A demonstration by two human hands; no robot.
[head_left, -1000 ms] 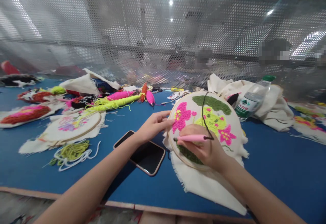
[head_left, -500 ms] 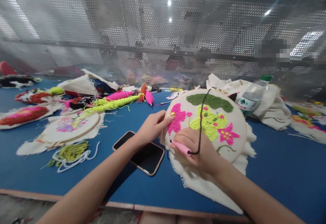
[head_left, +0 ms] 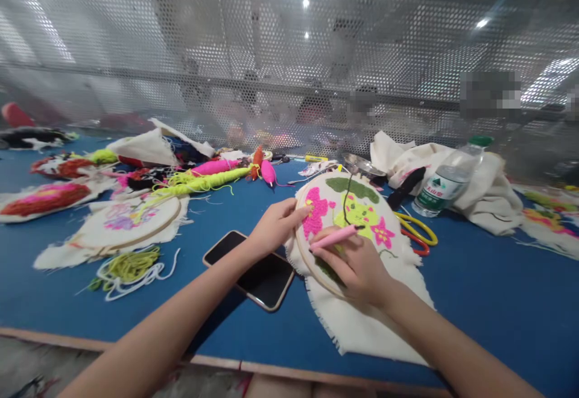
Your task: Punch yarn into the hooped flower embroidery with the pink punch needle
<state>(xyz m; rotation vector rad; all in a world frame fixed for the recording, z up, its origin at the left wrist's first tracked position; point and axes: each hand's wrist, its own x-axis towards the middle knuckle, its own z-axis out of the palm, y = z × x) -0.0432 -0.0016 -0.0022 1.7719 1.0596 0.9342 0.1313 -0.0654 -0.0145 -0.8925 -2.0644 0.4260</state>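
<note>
The embroidery hoop (head_left: 312,270) is at the table (head_left: 253,341), its left edge pinched by the left hand (head_left: 275,226). The right hand (head_left: 364,268) grips a pink pen-like tool (head_left: 335,237) trailing dark yarn (head_left: 346,202), its tip near the rim. Green stitching seems in hand; the next move likely calls for taut cloth and slack yarn. A phone (head_left: 266,280) lies left of the hoop.

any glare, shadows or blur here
All in the head view: bright light spots glare at the perforated metal screen; a shadow lies on the blue table beside the left forearm; the scene beyond the screen looks blurred, while the hooped embroidery is clearer.
</note>
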